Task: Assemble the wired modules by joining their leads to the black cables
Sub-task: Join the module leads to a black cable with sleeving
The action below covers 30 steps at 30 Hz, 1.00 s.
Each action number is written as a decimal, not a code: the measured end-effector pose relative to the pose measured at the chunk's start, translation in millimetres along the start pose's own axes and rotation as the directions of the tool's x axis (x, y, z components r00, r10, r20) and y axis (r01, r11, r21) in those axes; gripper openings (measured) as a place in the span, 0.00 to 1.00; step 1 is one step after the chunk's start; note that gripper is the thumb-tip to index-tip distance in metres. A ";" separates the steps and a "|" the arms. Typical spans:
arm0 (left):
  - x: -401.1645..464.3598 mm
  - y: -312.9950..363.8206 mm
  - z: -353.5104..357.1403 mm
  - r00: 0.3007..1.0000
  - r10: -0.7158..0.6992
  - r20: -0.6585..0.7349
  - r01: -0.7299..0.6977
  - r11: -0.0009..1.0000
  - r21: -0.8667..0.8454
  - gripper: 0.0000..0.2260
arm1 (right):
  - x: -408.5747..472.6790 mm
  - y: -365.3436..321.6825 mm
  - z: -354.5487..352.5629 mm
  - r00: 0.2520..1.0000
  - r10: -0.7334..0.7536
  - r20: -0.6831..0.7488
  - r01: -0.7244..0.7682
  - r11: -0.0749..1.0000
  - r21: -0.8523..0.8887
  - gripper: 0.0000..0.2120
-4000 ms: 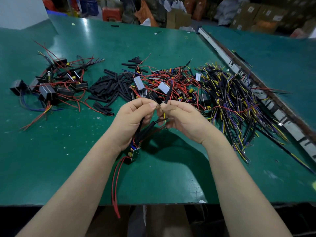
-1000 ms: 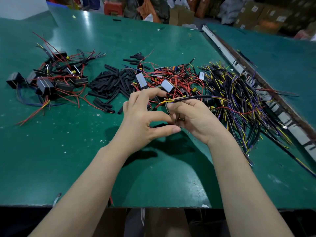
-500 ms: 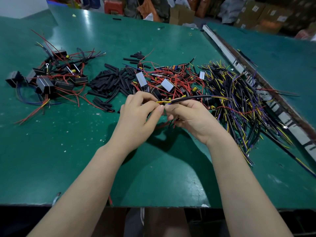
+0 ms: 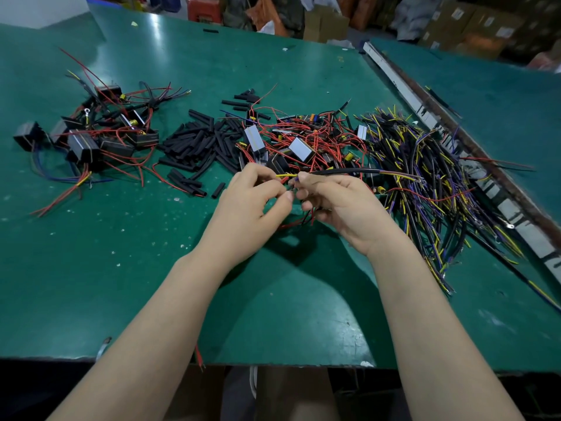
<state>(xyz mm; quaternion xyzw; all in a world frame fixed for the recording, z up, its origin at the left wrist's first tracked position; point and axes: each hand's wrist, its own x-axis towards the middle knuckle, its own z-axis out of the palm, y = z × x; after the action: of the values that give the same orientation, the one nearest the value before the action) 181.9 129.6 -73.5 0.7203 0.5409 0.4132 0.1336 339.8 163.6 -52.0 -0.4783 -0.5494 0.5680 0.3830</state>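
Green bench [image 4: 91, 268], big piles spread across far half. Far right: large heap of black cables [image 4: 425, 183] with yellow and purple cores, looks untouched, plenty left. Centre: tangle of wired modules [image 4: 300, 147] with red leads, also waiting, sizeable. Between centre and left: loose black sleeve tubes [image 4: 197, 144], many unused. Far left: smaller cluster of black modules with leads [image 4: 91, 138], set apart from the rest, probably the finished stack; cannot confirm joins from here. Judged overall: early to middle, far more stock waiting than sorted.

Current piece held just above bench, near centre pile. Right hand [image 4: 343, 205] grip curled round one black cable [image 4: 349, 171], sheath running off right over the heap, yellow core [image 4: 285, 175] poking out left past thumb. Left hand [image 4: 252, 205] grip pinched at fingertips right against that core end, thumb and index closed on something thin, likely a red lead; too small to tell for sure. Red leads [image 4: 297, 221] dangling below both hands, module itself hidden behind palms. Join looks in progress, not done: no sleeve visible over the joint. Left for this unit, by judgement: finish twisting, remaining cores, sleeve on, then onto left cluster.
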 end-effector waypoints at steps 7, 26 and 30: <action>-0.5 0.6 1.4 0.999 0.031 -0.037 -0.031 0.999 0.011 0.09 | 1.4 0.9 3.2 1.000 -0.021 -0.013 0.021 1.000 0.017 0.09; -1.3 5.3 -0.9 0.990 0.044 -0.136 -0.042 0.999 0.022 0.17 | -3.4 -0.4 10.9 0.995 -0.097 -0.033 0.097 0.995 -0.006 0.09; -0.6 4.3 -0.9 0.987 0.049 -0.152 -0.045 0.999 0.031 0.18 | -4.7 -1.4 12.7 0.993 -0.103 -0.050 0.103 0.995 -0.008 0.11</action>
<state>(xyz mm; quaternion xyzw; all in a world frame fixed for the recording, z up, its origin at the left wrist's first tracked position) 184.1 127.2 -70.5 0.7009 0.5379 0.4628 0.0720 328.6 155.9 -50.8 -0.4644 -0.5652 0.5339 0.4241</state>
